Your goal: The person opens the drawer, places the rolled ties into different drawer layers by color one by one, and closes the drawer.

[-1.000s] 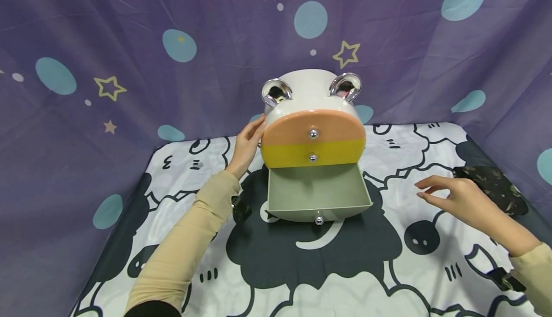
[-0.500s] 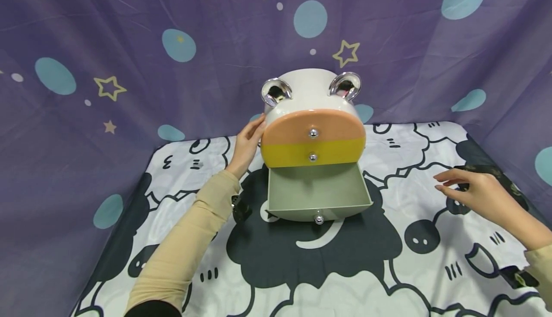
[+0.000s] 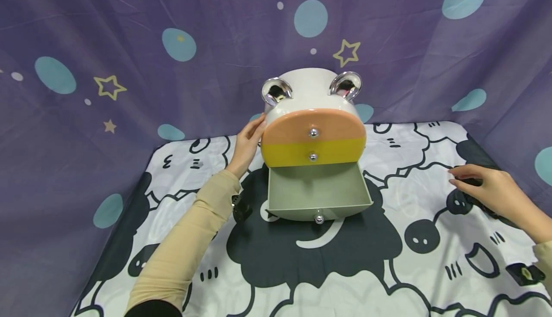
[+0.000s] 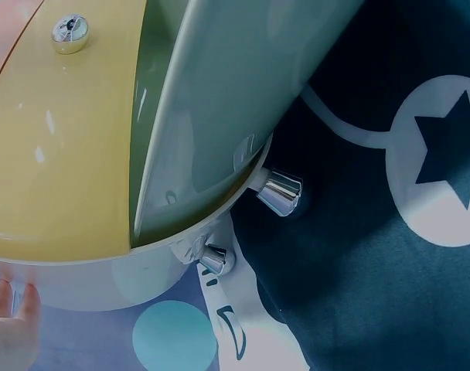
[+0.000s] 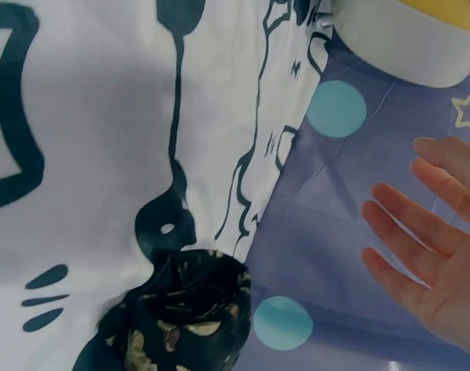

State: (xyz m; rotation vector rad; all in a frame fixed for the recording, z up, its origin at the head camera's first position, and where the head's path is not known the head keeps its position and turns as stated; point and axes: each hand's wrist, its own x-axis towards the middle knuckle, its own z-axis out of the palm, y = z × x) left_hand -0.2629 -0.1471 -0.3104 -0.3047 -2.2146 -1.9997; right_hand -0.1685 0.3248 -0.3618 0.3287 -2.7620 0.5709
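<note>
A small white drawer cabinet [image 3: 304,84] with two shiny silver rings on top stands at the back of the table. Its orange drawer [image 3: 289,128] and yellow drawer [image 3: 284,154] are closed, while the sage-green bottom drawer [image 3: 316,190] is pulled out and bare inside. My left hand [image 3: 246,147] rests its fingers against the cabinet's left side. Off to the right, my right hand [image 3: 496,187] hovers with fingers spread and nothing in them, as the right wrist view shows. Beside it in that view lies a dark cloth pouch [image 5: 189,325] with gold print, its mouth gaping.
A white tablecloth [image 3: 336,293] with black cartoon sheep covers the table. Behind it hangs a purple curtain [image 3: 215,87] with stars and blue spots, close to the cabinet's back. The open drawer juts toward the front.
My right hand has moved to the right and slightly up, and now overlaps the dark pouch in the head view. The left hand and the cabinet have stayed in place.
</note>
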